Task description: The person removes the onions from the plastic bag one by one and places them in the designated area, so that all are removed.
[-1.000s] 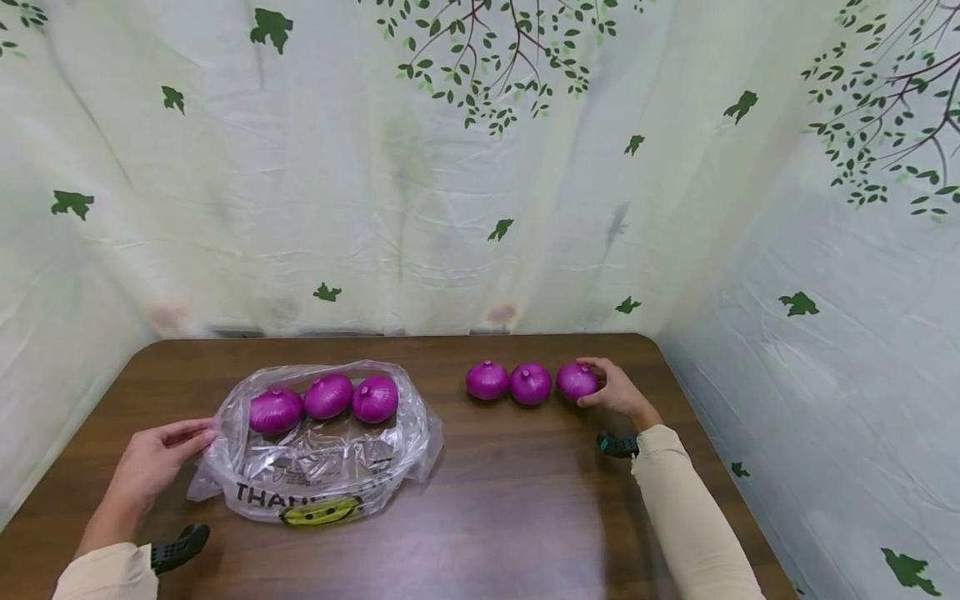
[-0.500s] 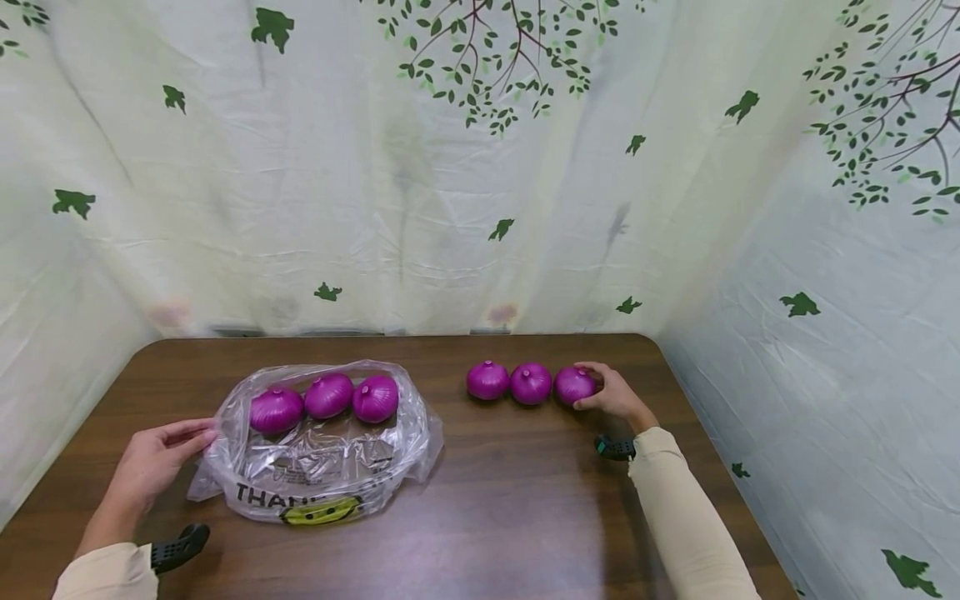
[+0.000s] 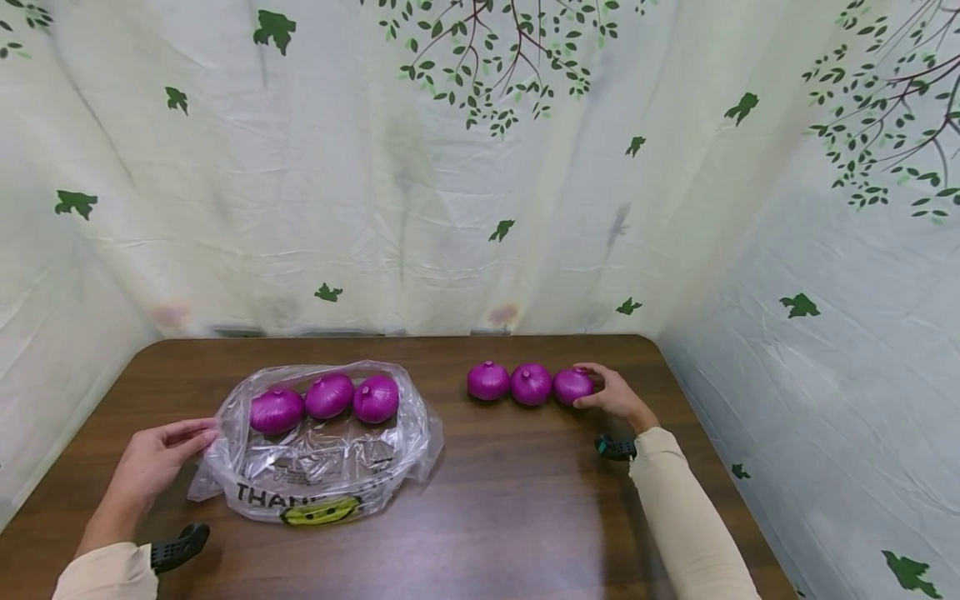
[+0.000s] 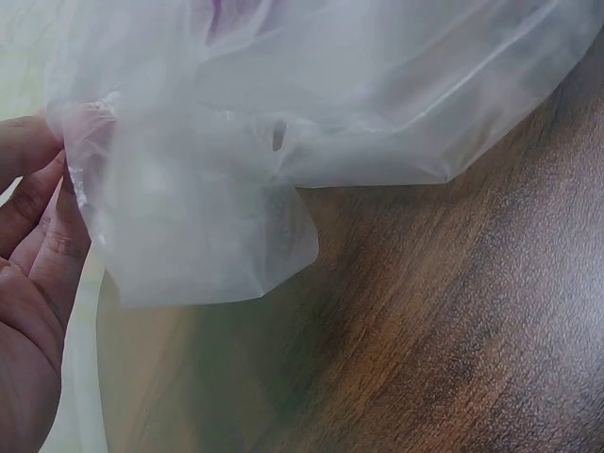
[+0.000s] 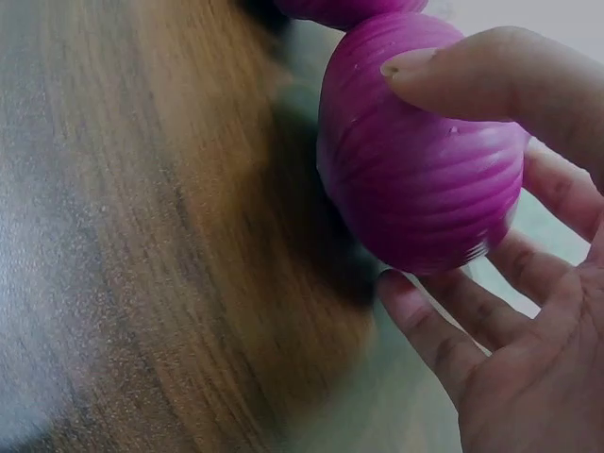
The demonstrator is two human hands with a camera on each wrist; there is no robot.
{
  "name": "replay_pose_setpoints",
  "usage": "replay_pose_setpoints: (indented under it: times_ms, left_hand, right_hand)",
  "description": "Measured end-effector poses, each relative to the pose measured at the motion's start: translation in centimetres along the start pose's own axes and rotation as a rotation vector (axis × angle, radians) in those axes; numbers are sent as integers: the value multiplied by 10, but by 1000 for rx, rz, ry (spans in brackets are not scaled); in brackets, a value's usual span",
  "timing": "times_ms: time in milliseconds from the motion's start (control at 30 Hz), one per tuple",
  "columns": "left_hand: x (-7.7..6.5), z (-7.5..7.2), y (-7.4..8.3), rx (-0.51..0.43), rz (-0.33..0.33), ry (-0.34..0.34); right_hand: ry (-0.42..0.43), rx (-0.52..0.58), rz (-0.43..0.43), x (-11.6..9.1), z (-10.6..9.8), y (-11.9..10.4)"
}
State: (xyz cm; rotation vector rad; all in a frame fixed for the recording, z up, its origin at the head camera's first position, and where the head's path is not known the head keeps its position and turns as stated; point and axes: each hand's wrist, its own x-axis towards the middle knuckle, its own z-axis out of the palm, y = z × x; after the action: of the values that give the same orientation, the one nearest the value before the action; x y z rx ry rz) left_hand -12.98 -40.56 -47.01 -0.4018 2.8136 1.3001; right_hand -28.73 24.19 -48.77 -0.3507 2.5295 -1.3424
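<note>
On the table's left part lies a clear plastic bag (image 3: 324, 457) with its mouth spread wide. Three purple onions, the left one (image 3: 277, 411), the middle one (image 3: 329, 395) and the right one (image 3: 376, 398), sit in a row in the bag's far half. My left hand (image 3: 153, 462) pinches the bag's left edge between thumb and fingers. At the back right, my right hand (image 3: 618, 395) holds another purple onion (image 5: 425, 179), thumb on one side and fingers round the other. This onion ends a row of three, beside the middle onion (image 3: 531, 384) and the left one (image 3: 488, 381).
The brown wooden table (image 3: 510, 500) has rounded far corners. White curtains (image 3: 450, 183) with leaf prints hang right behind it and along both sides. Black printed letters and a yellow patch (image 3: 322, 511) show on the bag's near side.
My right hand has shifted slightly left with the onion, bringing it up close to the middle onion of its row. The left hand and the bag stay where they were.
</note>
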Motion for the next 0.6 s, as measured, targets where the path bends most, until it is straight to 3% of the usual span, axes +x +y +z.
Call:
replay_pose_setpoints:
  times_ms: [267, 433, 600]
  left_hand:
    - [1, 0, 0, -13, 0, -8]
    - [2, 0, 1, -26, -35, -20]
    - [2, 0, 1, -16, -28, -14]
  right_hand:
    - [2, -9, -65, 2, -5, -5]
    - [4, 18, -54, 1, -8, -16]
    - [8, 22, -60, 2, -7, -29]
